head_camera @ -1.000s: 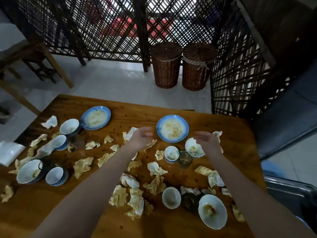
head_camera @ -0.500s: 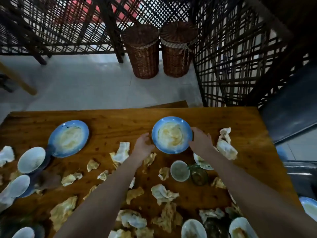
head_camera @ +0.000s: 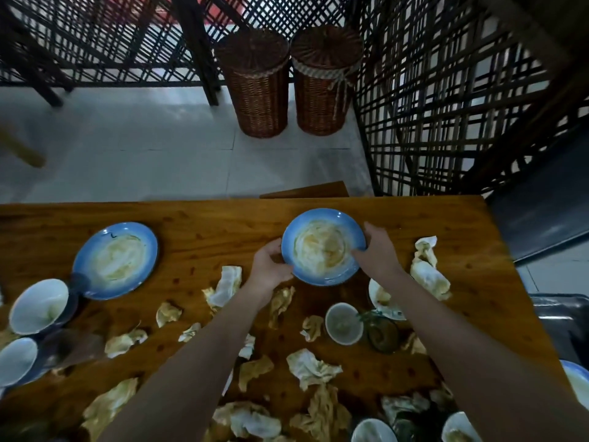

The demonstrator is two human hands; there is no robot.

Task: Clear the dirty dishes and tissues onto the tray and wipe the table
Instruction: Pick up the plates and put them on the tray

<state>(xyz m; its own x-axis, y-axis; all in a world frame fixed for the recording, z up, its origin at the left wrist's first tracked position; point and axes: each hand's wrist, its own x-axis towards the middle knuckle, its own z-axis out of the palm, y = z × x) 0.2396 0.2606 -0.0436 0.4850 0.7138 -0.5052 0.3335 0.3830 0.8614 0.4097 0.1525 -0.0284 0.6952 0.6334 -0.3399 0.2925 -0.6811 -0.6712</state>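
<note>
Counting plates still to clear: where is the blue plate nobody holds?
Head view: the untouched blue plate lies left on the table, beside a white bowl, left of the left hand.

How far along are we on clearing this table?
Barely begun. Done: nothing clearly; one dish off the table, at right, may be cleared. In hand: left hand and right hand hold the far blue plate. To do: second blue plate, bowls, crumpled tissues, then wiping.
</note>
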